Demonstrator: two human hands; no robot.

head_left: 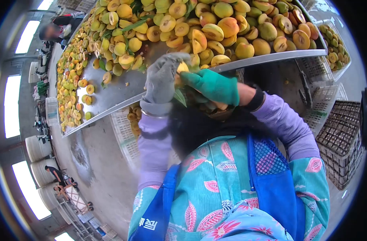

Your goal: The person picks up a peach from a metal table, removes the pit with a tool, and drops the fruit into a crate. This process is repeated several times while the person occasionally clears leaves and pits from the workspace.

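Observation:
My left hand (158, 80) wears a grey glove and has its fingers curled around a piece of yellow peach (182, 67) at the table's near edge. My right hand (215, 86), in a green glove, reaches in from the right with its fingertips closed against the same peach. The fingers partly cover the fruit, and I cannot see whether a tool is among them. Just below the hands hangs a narrow green leaf (180, 97). Heaped halved and whole peaches (213, 32) lie right behind the hands on the metal table (127, 85).
The table's raised metal rim (268, 61) runs in front of me. Beneath it stands a white crate (125, 134) with peaches. To the right are another peach-filled crate (334, 48) and dark stacked crates (338, 132). Other people (57, 176) are far off at the left.

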